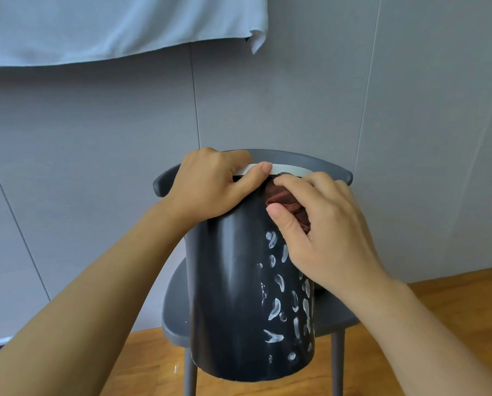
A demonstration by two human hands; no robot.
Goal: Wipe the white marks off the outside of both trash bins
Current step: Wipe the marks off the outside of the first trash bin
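A black trash bin was held up in front of a gray chair, tipped so its bottom pointed at the person and its white rim pointed at the chair's back. The left hand gripped the top of the bin, with the thumb curled over the white rim. The right hand was closed around a dark red cloth and pressed it against the side of the bin, just under the rim. Many white marks dotted the right side of the bin below the cloth, running down to the bottom edge. The left side of the bin looked dark and smooth. The chair stood on a wooden floor, close to a gray wall. A light blue sheet hung across the top of the wall. Only one bin could be seen.
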